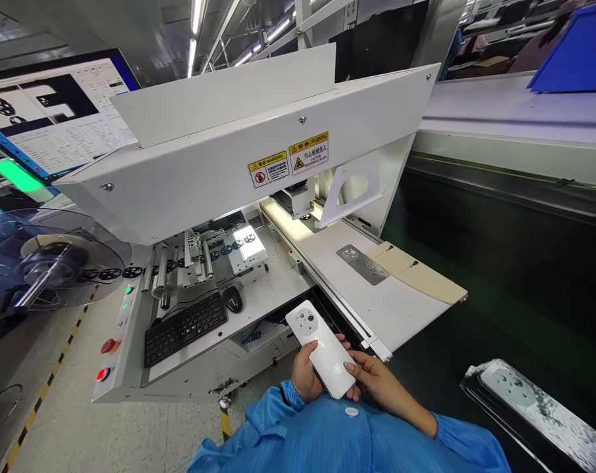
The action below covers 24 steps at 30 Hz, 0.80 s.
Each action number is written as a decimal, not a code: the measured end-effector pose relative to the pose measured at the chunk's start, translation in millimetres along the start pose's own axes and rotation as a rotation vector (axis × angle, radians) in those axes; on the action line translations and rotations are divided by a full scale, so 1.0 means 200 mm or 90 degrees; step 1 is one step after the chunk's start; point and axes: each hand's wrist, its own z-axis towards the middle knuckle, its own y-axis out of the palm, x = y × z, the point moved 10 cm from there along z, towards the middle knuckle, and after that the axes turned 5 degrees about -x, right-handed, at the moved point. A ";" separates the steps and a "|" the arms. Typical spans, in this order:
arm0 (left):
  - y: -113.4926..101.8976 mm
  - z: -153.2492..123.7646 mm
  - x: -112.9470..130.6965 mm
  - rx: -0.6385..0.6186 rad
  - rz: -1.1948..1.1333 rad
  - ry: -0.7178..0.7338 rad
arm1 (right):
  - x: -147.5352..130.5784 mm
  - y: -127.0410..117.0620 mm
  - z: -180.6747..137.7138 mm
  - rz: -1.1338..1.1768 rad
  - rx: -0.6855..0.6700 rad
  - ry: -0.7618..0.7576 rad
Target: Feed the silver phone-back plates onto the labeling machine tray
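A white phone back cover (pixel 333 363), with a round camera area at its upper end, lies tilted in front of my body. My left hand (pixel 306 374) grips its left edge, thumb on the face and fingers behind. My right hand (pixel 371 376) holds the lower right edge, thumb pressed near the bottom. Beyond it, a grey phone back cover (pixel 361 263) with camera holes lies on the white machine platform (pixel 376 307), beside a cream-coloured plate (pixel 418 272). At the lower right, another patterned phone back cover (pixel 544 407) rests in a dark tray (pixel 489 410).
A white machine housing (pixel 258 157) with warning labels spans the middle. Left of it are a keyboard (pixel 185 328), a mouse (pixel 232 299), a reel of black round parts (pixel 51 259), red buttons (pixel 109 345) and a monitor (pixel 56 112). A dark conveyor belt (pixel 499 263) runs along the right.
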 end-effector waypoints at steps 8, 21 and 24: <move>-0.14 -0.01 0.06 0.145 0.025 0.095 | -0.04 -0.10 -0.01 -0.092 0.106 -0.042; -0.27 -0.04 0.08 0.263 0.043 0.152 | -0.06 -0.25 -0.03 -0.258 0.209 -0.031; -0.31 -0.04 0.07 0.282 0.015 0.137 | -0.08 -0.31 -0.03 -0.201 0.221 -0.031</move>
